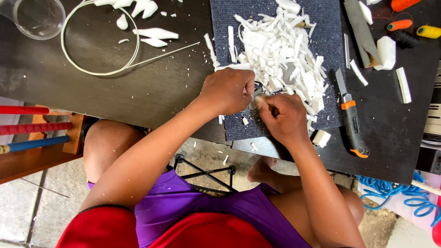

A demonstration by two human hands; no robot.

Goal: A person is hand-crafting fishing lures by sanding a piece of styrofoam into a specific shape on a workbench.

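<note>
At the near edge of the dark mat (321,27), both hands meet over a small white piece (254,102), which is pinched between them: the left hand (228,91) is clenched around its upper end, and the right hand (281,115) closes its fingers on the lower end. One heap of white shavings (280,55) lies just beyond. One utility knife (350,117) rests to the right, apart from the hands.

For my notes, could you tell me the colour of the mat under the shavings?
Dark blue-grey mat, seen in the head view.
</note>
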